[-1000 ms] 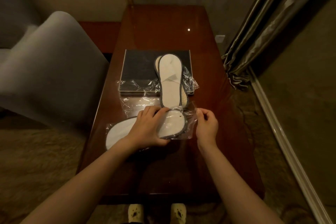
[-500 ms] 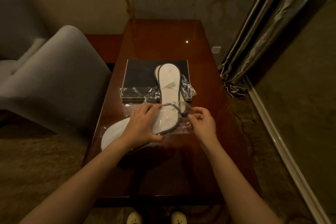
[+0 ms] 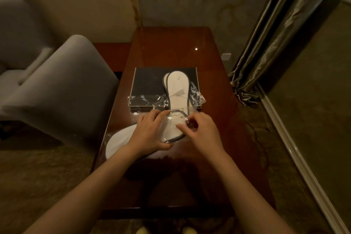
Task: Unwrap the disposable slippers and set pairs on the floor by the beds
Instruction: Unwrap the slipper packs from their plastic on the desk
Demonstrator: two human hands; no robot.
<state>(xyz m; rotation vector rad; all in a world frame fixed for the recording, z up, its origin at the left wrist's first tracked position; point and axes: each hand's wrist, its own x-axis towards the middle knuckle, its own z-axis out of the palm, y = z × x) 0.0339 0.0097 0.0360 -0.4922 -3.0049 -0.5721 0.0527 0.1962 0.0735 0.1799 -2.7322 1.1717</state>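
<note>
A pair of white disposable slippers in clear plastic wrap lies crosswise on the brown table. My left hand grips its middle from above. My right hand pinches the clear wrap at the pack's right end, fingers closed on the film. Behind them an unwrapped white pair with dark trim lies lengthwise, stacked, partly on a dark flat box. Loose clear wrap lies crumpled beside and under that pair.
A grey armchair stands close against the table's left side. Heavy curtains hang at the right, with a pale baseboard along the floor. Carpet surrounds the table. Toes of pale shoes show at the bottom edge.
My right hand moved left from the wrap's outer edge onto the pack's end and closed on the film. The left hand kept its hold. The camera tilted up slightly.
</note>
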